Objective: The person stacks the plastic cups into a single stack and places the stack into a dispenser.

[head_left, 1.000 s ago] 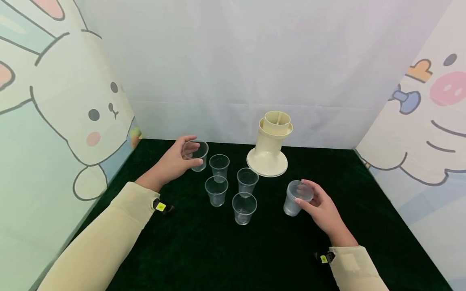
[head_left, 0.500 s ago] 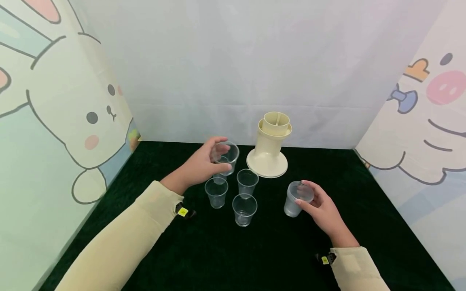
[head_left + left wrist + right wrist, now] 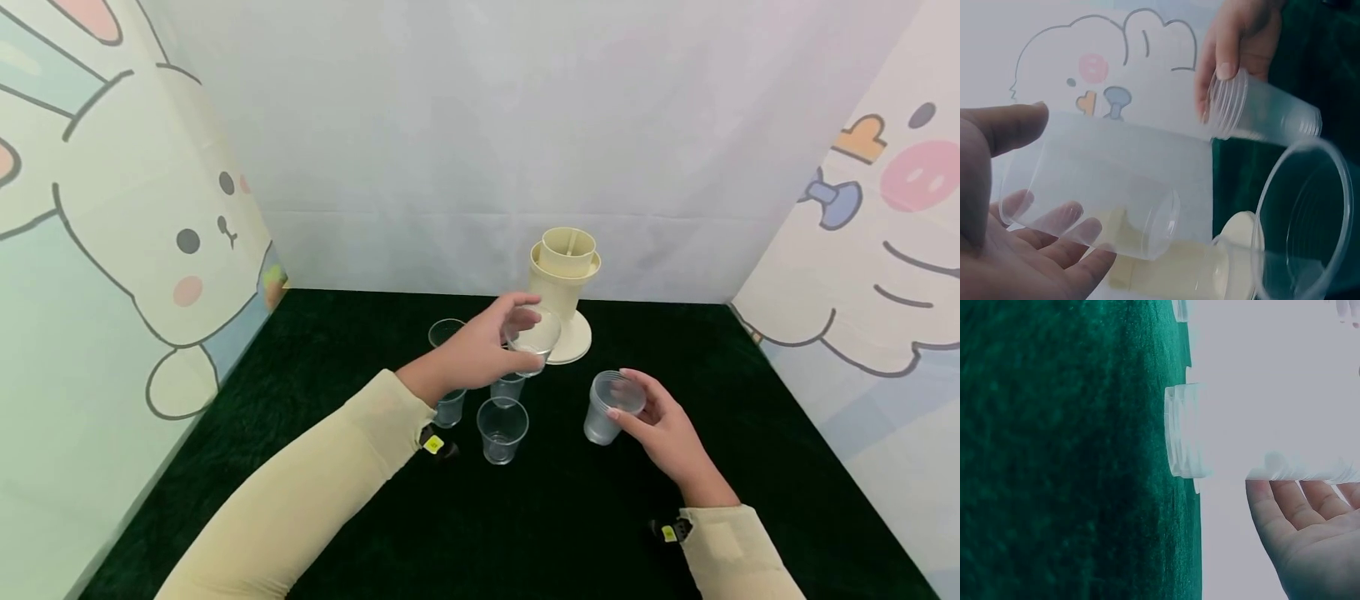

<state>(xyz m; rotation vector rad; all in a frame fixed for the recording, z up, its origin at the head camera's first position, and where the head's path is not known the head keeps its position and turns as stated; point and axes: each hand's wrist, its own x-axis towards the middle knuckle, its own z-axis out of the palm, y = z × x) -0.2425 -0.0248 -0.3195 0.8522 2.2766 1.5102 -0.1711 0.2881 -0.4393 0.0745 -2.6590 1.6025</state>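
White fabric [image 3: 420, 133] hangs at the back, flanked by a side panel with a cartoon rabbit [image 3: 150, 233] on the left and one with a cartoon pig [image 3: 885, 242] on the right. Dark green, velvety cloth [image 3: 585, 533] covers the table. A person in cream sleeves reaches in with both bare hands, which are well apart from each other.

Thumb and fingers of the left hand [image 3: 483, 346] curve around one clear plastic cup [image 3: 542, 335], raised above the table near the middle. Behind it stands a cream plastic cylinder with a wide round foot [image 3: 566, 290]. Thumb and fingers of the right hand [image 3: 663, 425] grip a stack of nested clear plastic cups [image 3: 604, 417]; whether its base touches the cloth I cannot tell.

Four single clear cups stand on the cloth: a back-left cup [image 3: 442, 333] and a front-left cup [image 3: 449, 410], both partly hidden by the left arm, a back-right cup [image 3: 507, 390] below the raised one, and a front-right cup [image 3: 502, 432] in plain sight.
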